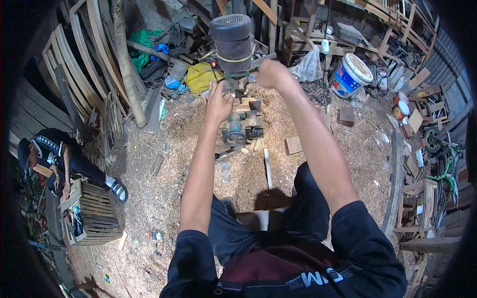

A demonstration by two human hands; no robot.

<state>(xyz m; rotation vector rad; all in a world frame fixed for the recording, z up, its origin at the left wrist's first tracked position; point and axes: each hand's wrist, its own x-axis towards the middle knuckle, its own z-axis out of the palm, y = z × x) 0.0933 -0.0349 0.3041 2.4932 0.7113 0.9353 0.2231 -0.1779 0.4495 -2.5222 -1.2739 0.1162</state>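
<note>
The floor (164, 198) is buried in pale sawdust and shavings. A small machine with a dark pulley wheel (233, 135) stands on it, with wooden blocks (248, 105) stacked against it. A thin wooden strip (268, 168) lies just this side, and a flat offcut (293, 145) and a darker block (346, 116) sit to the right. Further right a white and blue bucket (352, 74) rests tipped on its side. At the left a slatted wooden crate (92, 213) stands in the sawdust.
</note>
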